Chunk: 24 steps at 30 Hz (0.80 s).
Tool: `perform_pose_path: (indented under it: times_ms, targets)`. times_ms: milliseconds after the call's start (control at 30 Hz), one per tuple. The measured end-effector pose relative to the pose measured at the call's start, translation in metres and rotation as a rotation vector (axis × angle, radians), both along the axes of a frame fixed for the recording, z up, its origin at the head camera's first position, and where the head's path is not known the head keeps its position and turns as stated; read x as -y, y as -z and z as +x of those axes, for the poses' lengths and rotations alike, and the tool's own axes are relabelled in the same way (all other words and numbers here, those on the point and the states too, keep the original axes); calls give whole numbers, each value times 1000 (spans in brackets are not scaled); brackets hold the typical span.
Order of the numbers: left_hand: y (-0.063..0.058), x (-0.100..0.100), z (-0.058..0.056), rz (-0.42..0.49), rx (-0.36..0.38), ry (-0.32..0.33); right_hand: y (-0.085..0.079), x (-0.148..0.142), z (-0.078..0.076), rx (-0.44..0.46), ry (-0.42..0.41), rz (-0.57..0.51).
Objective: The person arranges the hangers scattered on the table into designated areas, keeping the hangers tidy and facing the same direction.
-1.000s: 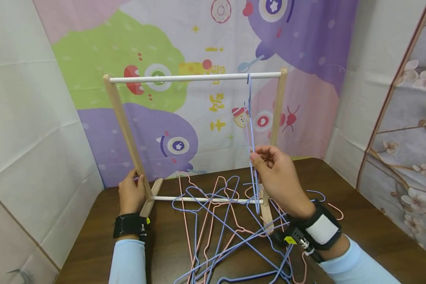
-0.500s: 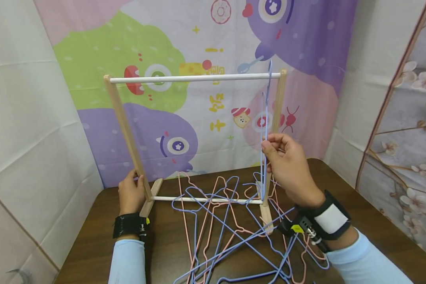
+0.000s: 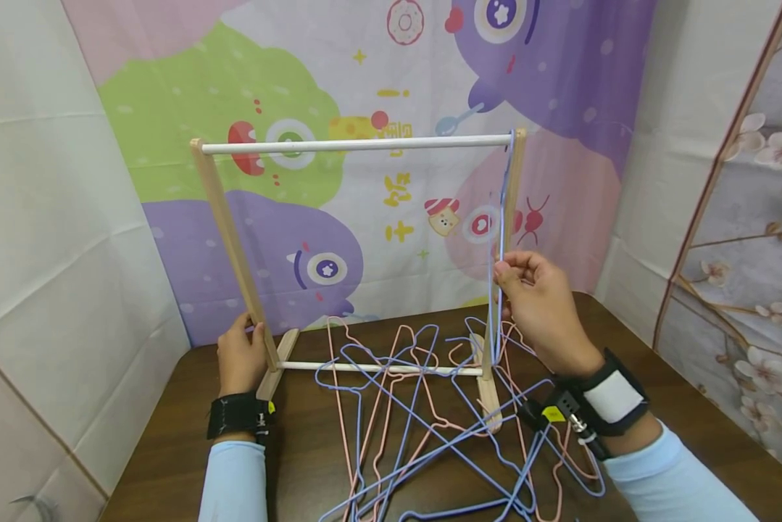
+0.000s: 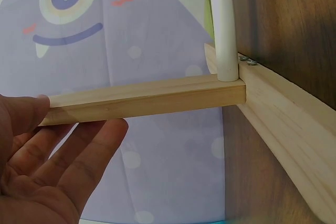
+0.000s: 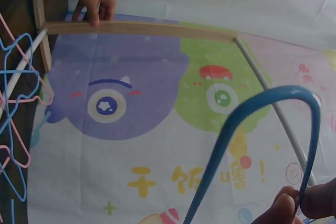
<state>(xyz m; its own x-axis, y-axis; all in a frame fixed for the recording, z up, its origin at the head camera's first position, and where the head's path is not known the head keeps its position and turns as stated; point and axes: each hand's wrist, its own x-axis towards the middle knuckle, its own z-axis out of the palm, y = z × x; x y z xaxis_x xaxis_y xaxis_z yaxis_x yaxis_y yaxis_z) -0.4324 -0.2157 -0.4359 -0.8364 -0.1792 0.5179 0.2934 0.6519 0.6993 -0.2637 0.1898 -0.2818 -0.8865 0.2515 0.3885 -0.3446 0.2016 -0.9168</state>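
My right hand (image 3: pixel 543 312) pinches the side of a blue wire clothes hanger (image 3: pixel 501 232) between thumb and fingers. The hanger is upright and seen nearly edge-on. Its hook is at the right end of the rack's white top rod (image 3: pixel 358 143), close against the right wooden post (image 3: pixel 514 181). In the right wrist view a bend of the blue hanger (image 5: pixel 226 135) looms large beside my fingertips. My left hand (image 3: pixel 242 355) holds the left wooden post (image 3: pixel 230 232) low down; the left wrist view shows the thumb above the post (image 4: pixel 157 95) and fingers below.
Blue hangers (image 3: pixel 456 509) and pink hangers (image 3: pixel 338 391) lie tangled on the brown table (image 3: pixel 162 449), in front of and across the rack's white lower rod (image 3: pixel 299 365). A cartoon-printed cloth (image 3: pixel 338 65) hangs behind the rack.
My right hand has moved right with the blue hanger. Its hook rose above the top rod half a second ago, then came down at the rod's right end. My left hand stays on the post.
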Motion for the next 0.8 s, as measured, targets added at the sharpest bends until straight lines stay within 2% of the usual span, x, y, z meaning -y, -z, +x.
perform_pose_path:
  times_ms: [333, 467, 600, 800]
  targets:
    - [1, 1, -1, -2, -13, 5, 12, -4, -3, 8, 24, -5]
    - [3, 1, -2, -2, -18, 2, 20, -8, -2, -9, 66, -7]
    - [5, 2, -4, -4, -7, -3, 37, -12, -3, 25, 115, -29]
    - [3, 1, -4, 1, -7, -4, 68, -16, -6, 130, 101, -13]
